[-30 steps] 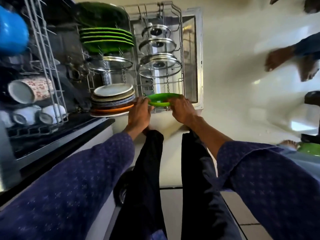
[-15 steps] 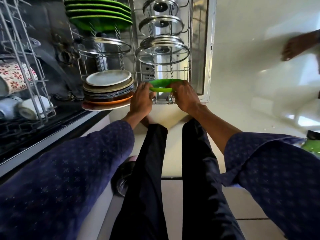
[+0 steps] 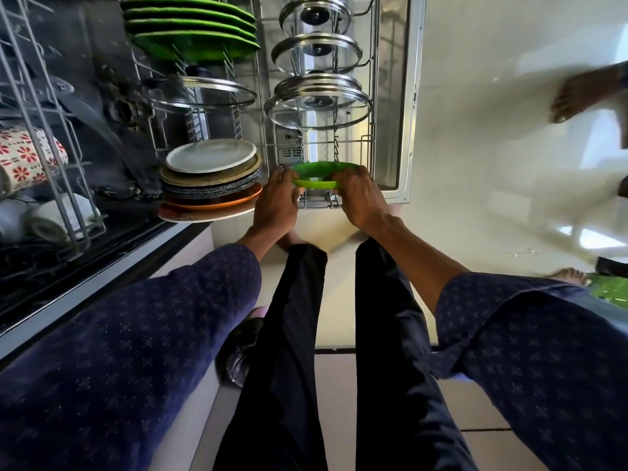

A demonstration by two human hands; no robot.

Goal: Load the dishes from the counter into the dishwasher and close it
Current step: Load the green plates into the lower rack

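Note:
I look straight down at the pulled-out lower rack (image 3: 370,154) of the open dishwasher. A small green plate (image 3: 314,171) stands at the rack's near end. My left hand (image 3: 277,202) grips its left edge and my right hand (image 3: 360,195) grips its right edge. Behind it in the same row stand three glass lids (image 3: 317,103). In the left row are a stack of mixed plates (image 3: 210,178), another glass lid (image 3: 204,93) and several green plates (image 3: 190,28).
The upper rack (image 3: 44,137) at the left holds a patterned mug (image 3: 27,154) and white cups (image 3: 57,219). Another person's bare foot (image 3: 577,96) is on the pale floor at the right, and a second foot (image 3: 571,277) lower right. My legs stand before the open door.
The view has shifted closer over the rack. Both hands stay on the green plate at the rack's near end. The other person's foot at the right has moved.

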